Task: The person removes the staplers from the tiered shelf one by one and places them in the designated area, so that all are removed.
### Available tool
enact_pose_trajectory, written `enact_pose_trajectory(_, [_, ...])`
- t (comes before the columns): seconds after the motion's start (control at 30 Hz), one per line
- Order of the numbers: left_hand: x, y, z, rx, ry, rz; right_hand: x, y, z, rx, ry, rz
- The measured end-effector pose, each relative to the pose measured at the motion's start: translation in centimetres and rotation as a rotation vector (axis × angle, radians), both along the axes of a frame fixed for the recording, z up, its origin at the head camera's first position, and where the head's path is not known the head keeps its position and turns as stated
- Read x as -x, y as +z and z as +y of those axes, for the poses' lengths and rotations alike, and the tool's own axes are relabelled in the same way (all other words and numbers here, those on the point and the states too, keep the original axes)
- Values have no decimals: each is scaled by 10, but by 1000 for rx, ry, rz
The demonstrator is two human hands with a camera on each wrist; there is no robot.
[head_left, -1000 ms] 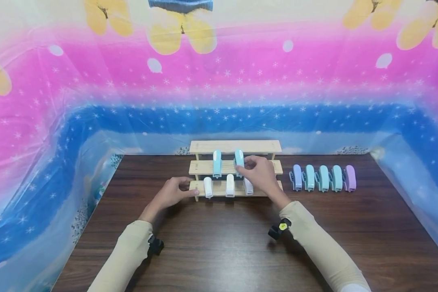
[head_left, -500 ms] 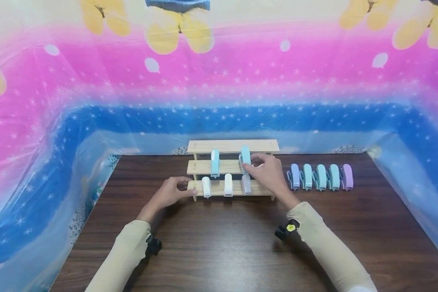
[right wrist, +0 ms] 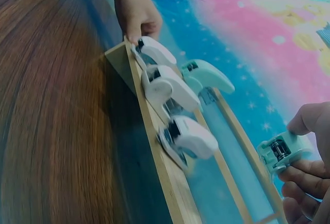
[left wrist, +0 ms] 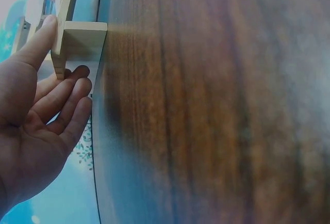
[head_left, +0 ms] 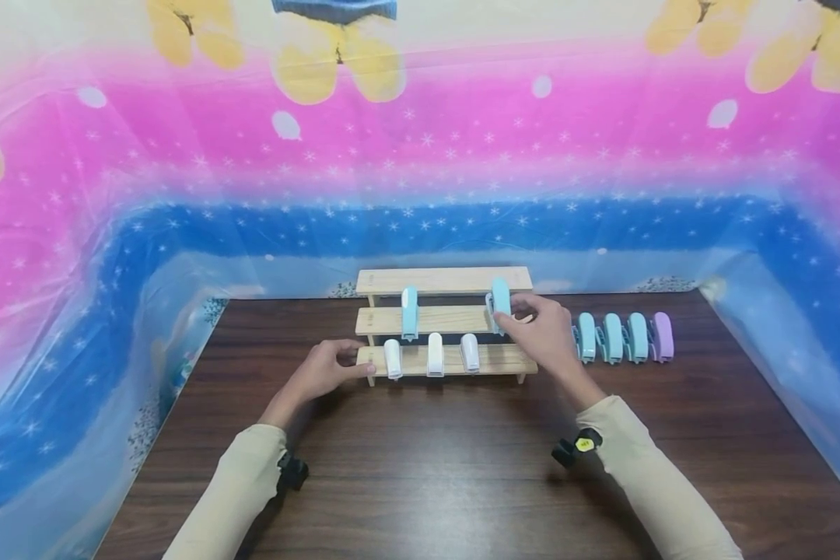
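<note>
My left hand (head_left: 331, 368) pinches the left end of the lowest step of a wooden three-step rack (head_left: 486, 359); in the left wrist view the thumb (left wrist: 40, 42) lies on the board and the fingers curl beneath. At the middle step's right end, my right hand (head_left: 544, 330) pinches a teal hole punch (head_left: 500, 303), whose spring shows in the right wrist view. Whether it touches the step, I cannot tell. Another teal hole punch (head_left: 409, 313) stands left on that step. Along the lowest step are three whitish ones: left (head_left: 393, 359), middle (head_left: 435, 355) and right (head_left: 470, 353).
Right of the rack, several more hole punches stand in a row on the dark wooden table (head_left: 420, 467): teal ones (head_left: 612, 338) and a purple one (head_left: 662, 337). My right hand covers part of that row. A patterned cloth (head_left: 420, 171) hangs behind the table.
My right hand has moved right along the middle step with the teal hole punch, from near the middle to the right end. My left hand stays on the rack.
</note>
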State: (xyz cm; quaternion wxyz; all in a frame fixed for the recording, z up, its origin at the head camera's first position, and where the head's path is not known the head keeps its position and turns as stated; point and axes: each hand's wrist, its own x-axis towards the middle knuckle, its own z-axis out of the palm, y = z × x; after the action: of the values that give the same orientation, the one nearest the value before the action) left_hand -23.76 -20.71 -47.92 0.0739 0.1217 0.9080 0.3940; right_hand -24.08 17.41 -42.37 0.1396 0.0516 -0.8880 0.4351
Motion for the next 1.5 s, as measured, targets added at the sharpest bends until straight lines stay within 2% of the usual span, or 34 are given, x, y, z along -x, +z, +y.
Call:
enact_pose_trajectory(0.2, [-1, -1, -2, -11, -2, 4, -2, 0, 21, 5, -31, 23])
enact_pose_trajectory(0.7, [-1, -2, -3, -4, -4, -1, -10, 7, 74, -68, -119, 47])
enact_pose_trajectory(1.17, [-2, -2, -2, -16, -16, 9, -22, 12, 123, -109, -221, 22])
enact_pose_trajectory(1.5, [1, -1, -1, -11, -19, 7, -24, 10, 163, -145, -279, 1])
